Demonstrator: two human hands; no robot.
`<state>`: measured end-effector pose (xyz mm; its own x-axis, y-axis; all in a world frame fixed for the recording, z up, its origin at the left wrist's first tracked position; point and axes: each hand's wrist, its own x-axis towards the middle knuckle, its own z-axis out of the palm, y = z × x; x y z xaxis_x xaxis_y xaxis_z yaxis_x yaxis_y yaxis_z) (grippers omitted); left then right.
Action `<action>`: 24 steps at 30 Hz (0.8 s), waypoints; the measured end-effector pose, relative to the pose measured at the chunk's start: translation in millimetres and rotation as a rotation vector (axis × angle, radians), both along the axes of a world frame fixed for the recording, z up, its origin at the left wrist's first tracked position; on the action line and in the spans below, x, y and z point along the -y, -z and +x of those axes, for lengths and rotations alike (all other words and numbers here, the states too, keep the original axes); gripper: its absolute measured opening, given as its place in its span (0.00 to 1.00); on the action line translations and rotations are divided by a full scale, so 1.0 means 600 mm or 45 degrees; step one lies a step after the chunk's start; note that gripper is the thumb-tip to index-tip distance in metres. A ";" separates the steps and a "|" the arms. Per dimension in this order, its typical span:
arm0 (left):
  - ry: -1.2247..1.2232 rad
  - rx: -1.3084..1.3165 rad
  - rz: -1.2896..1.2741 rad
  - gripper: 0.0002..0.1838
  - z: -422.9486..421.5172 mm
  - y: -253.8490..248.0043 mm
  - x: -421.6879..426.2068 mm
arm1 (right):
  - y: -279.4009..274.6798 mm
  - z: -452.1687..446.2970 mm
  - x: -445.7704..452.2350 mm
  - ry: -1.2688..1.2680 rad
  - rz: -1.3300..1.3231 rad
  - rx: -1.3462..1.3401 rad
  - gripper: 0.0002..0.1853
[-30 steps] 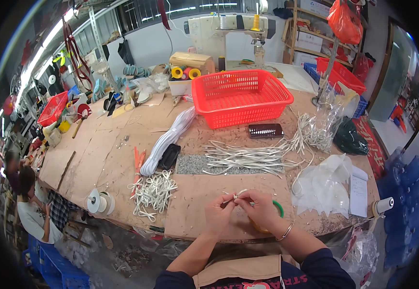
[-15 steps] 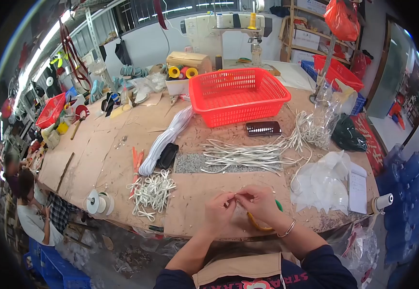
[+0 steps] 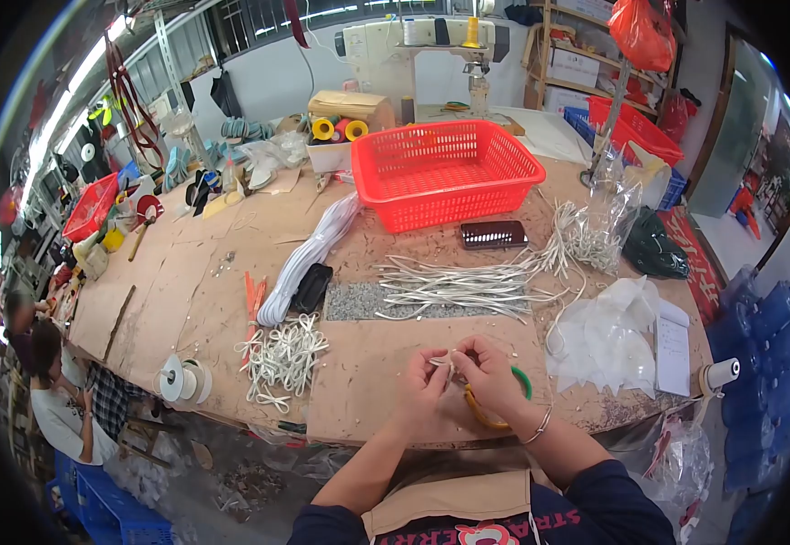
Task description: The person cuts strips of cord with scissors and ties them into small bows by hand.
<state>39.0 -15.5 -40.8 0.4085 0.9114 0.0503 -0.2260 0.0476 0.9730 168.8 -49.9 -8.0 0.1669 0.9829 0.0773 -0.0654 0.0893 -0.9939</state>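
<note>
Left hand [image 3: 424, 386] and right hand [image 3: 495, 377] are pinching a pale cord [image 3: 451, 360] between them, apparently steadying it from both sides. Beyond, strands [image 3: 454, 283] are lying across a slab [image 3: 348, 301], probably for easy reach; a basket [image 3: 454, 197] is standing behind.

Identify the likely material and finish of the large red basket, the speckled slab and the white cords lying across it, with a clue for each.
Red basket: plastic, slightly glossy; uniform colour and regular moulded-looking slots.
Speckled slab: probably stone, perhaps granite, fairly matte; mottled grey grain.
White cords: likely textile, smooth-looking; slender, loosely curving strands, though any weave is too small to see.
</note>
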 end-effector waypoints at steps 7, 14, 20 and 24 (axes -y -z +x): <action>0.041 0.256 -0.266 0.25 0.003 -0.032 0.008 | -0.006 0.007 -0.004 0.030 -0.023 -0.101 0.03; 0.007 0.149 -0.034 0.27 0.002 -0.039 -0.001 | -0.010 0.002 0.002 0.073 0.054 0.028 0.04; 0.222 0.173 -0.301 0.27 -0.009 -0.034 -0.016 | -0.007 0.002 0.002 0.095 0.058 -0.029 0.03; 0.420 0.455 -0.616 0.29 -0.006 -0.024 0.001 | -0.016 0.001 0.008 0.195 0.209 0.211 0.03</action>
